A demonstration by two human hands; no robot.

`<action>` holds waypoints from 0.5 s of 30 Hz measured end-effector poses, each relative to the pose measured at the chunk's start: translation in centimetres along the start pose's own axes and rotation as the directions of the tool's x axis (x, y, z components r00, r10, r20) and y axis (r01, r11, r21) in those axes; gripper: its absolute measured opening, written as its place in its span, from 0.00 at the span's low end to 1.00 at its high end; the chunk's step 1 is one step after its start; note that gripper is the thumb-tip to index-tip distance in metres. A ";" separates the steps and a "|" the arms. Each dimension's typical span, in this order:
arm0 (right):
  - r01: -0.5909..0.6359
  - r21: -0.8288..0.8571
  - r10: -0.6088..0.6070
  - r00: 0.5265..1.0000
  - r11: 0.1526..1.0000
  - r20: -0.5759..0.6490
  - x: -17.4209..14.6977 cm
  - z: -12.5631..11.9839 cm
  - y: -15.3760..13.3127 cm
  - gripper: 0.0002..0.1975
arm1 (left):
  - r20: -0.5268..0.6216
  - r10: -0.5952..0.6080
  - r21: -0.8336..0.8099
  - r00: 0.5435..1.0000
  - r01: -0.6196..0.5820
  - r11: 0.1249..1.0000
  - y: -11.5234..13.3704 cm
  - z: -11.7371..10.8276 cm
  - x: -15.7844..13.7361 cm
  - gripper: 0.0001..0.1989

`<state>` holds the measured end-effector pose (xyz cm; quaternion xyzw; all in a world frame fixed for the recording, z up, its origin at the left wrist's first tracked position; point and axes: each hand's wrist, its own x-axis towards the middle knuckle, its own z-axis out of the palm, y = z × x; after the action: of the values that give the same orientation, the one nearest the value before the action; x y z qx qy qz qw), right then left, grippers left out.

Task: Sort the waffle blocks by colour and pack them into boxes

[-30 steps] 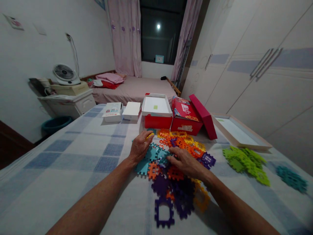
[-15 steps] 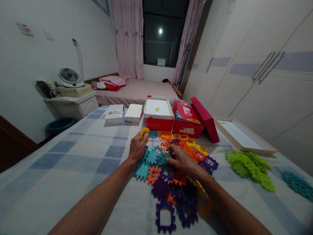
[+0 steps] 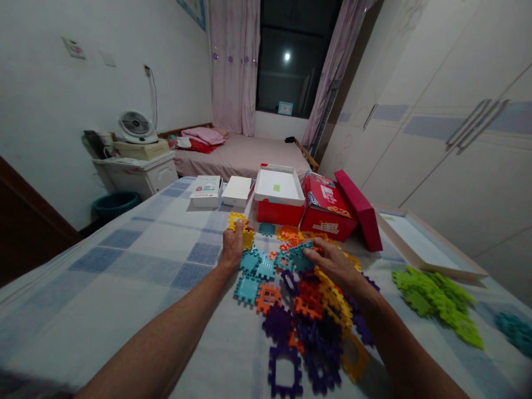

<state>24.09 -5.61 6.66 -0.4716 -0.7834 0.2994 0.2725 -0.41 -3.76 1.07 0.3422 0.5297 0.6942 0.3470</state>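
My left hand [image 3: 233, 242] is closed on yellow interlocking tiles [image 3: 238, 220], held at the left edge of a mixed pile. My right hand [image 3: 334, 260] pinches a teal interlocking tile [image 3: 300, 254] between thumb and fingers, above the pile. Flat teal tiles [image 3: 248, 289] lie between the two hands. Nearer to me are an orange tile [image 3: 268, 298] with a window cut-out, several dark purple tiles [image 3: 277, 324] and a square purple frame tile [image 3: 271, 370]. More yellow tiles [image 3: 337, 302] lie beside and partly under my right forearm.
Lime green tiles [image 3: 440, 305] form a heap at the right, with teal tiles [image 3: 515, 330] beyond. Behind the pile stand two small white boxes [image 3: 206, 199], a red box with a white tray [image 3: 279, 213], another red box [image 3: 326, 221] and a leaning red lid [image 3: 361, 213].
My right hand has lifted a teal tile from the pile. In my left hand the yellow tiles are turned and show more. The view has swung slightly left.
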 end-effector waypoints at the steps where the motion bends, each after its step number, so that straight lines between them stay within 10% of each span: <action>1: -0.001 -0.016 0.001 1.000 1.000 0.012 0.3 0.3 -0.2 0.13 | -0.017 0.004 -0.014 1.000 -0.004 1.000 -0.2 0.0 0.1 0.31; 9: 0.075 -0.331 -0.039 0.993 0.941 0.112 1.8 4.1 0.0 0.05 | -0.082 -0.085 -0.040 0.993 0.082 0.996 -0.5 -0.1 0.8 0.28; 15: 0.061 -0.158 -0.061 0.998 0.986 0.011 1.2 3.1 -0.5 0.13 | -0.099 -0.084 -0.079 0.992 0.076 0.994 -0.7 -0.1 0.9 0.27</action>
<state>21.14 -5.39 5.11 -0.4666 -0.8195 0.2293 0.2411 -0.90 -2.87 0.47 0.2716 0.5336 0.7156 0.3597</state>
